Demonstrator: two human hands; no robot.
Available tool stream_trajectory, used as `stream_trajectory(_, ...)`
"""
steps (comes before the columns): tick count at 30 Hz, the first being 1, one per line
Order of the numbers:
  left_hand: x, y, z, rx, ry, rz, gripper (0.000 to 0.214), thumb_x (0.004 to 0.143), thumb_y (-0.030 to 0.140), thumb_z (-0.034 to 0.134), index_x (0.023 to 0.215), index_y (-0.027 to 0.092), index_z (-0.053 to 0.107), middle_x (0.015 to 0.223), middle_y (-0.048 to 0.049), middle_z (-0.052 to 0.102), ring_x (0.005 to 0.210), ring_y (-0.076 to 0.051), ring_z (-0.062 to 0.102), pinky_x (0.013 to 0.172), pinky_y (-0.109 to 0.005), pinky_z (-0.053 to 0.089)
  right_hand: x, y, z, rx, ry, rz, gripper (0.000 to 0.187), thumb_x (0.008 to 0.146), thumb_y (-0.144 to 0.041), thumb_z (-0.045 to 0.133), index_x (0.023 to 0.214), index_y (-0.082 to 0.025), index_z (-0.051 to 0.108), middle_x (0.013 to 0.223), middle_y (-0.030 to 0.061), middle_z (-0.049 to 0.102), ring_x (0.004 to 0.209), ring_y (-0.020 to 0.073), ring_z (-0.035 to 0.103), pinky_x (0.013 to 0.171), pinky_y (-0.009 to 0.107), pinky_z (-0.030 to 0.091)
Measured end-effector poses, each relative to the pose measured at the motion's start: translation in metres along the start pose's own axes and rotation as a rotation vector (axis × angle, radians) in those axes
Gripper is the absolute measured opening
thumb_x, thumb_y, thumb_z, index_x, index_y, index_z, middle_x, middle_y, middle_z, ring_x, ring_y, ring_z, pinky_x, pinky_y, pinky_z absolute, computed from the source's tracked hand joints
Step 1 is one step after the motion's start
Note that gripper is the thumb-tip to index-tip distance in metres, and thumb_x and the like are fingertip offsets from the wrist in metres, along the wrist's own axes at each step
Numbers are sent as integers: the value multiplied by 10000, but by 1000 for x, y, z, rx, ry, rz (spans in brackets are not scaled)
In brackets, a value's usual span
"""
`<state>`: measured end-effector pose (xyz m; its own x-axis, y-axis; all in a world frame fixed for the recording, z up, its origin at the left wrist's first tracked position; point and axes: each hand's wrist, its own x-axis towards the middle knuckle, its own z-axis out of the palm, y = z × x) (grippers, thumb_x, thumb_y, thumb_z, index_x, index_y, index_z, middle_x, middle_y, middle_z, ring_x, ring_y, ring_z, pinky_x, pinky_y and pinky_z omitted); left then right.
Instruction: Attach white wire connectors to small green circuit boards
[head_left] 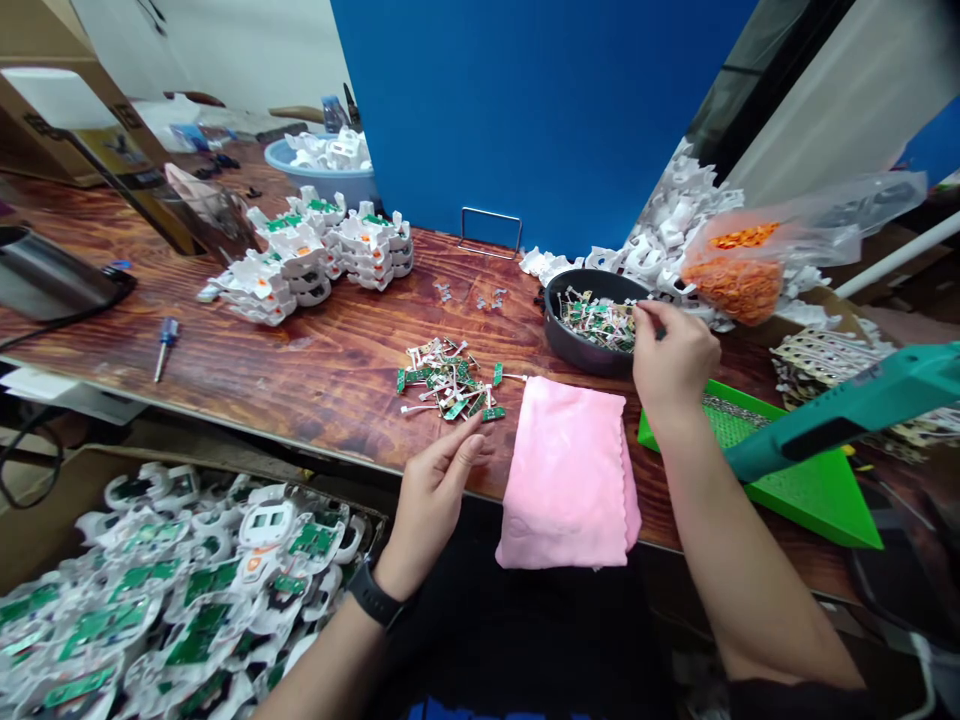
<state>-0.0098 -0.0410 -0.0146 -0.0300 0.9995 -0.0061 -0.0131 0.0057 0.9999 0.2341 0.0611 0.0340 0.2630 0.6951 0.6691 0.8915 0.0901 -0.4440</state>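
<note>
My right hand (673,358) is over the right rim of a dark round bowl (574,352), with thumb and forefinger pinched together. Whatever may be between those fingertips is too small to make out. Inside the bowl lie small green circuit boards with white wires (596,318). My left hand (439,482) hovers at the table's front edge, its fingers loosely stretched and holding nothing visible. Just beyond its fingertips is a loose pile of the same wired boards (448,380). A single board (498,374) with a white lead lies beside a folded pink cloth (566,470).
White housings stand stacked (292,255) at back left. A screwdriver (166,345) lies on the left. A box of housings with boards (202,580) sits below left. On the right are a green tray (814,495), a teal power screwdriver (847,405) and a bag of orange parts (739,275).
</note>
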Motion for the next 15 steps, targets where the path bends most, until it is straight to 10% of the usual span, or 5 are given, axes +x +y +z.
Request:
stream_trajectory(5,3,-3,-1,-27,7,-35,440,785,376,579,1179,180,574,1105,-77,655,827,-196,667,785,-349,543,-6,-13,23,-134,-52,-100,303,868,-316,433,846,-157,690,1035,161,644,993,306,504,805,424,350)
stream_trajectory(10,6,0,0,-49,37,-73,459,746,387,618,1153,176,592,1053,-73,676,806,-187,664,748,-326,550,-48,-69,58,-48,-665,-58,425,847,-500,422,749,-172,674,745,132,679,727,251,621,656,336,399)
stream_trajectory(15,6,2,-3,-46,68,-86,409,754,384,612,1084,144,629,999,-87,690,754,-175,667,745,-313,546,-49,-79,78,-122,-734,-82,240,850,-329,477,805,-172,653,809,118,694,741,239,636,638,319,402)
